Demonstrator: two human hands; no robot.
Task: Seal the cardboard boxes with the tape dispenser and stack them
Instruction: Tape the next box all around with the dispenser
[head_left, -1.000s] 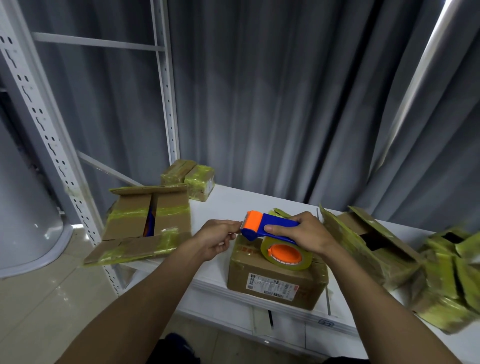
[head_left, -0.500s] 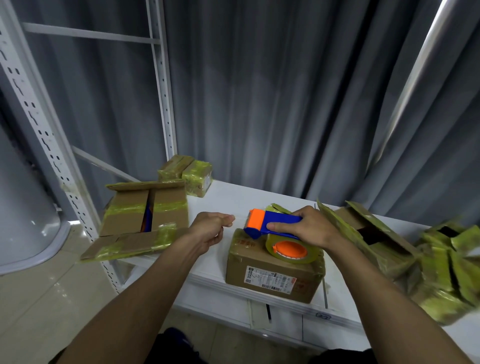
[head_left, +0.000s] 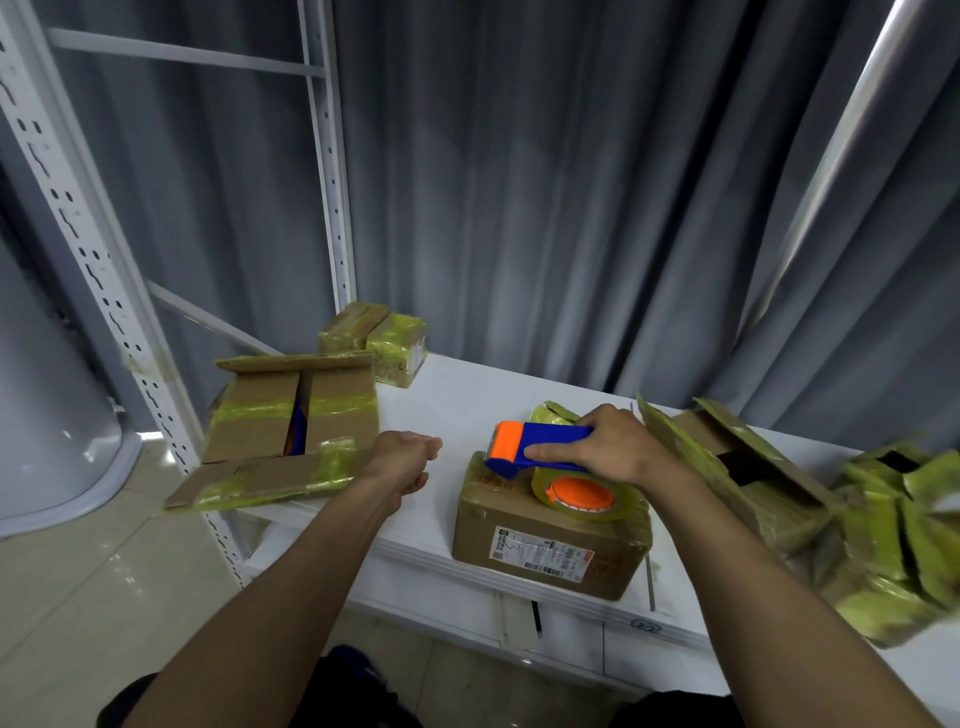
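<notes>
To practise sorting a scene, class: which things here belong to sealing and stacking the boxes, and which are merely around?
In the job:
tape dispenser, gripped by the right hand
labelled box under it
open box at left
open box at right
small taped boxes at the back

Just around:
grey curtain
metal rack upright
white rounded object on the floor

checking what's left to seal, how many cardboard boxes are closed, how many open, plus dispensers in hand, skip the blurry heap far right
closed brown cardboard boxes: 3
open-flapped brown cardboard boxes: 2
blue and orange tape dispenser held in the right hand: 1
total: 6
</notes>
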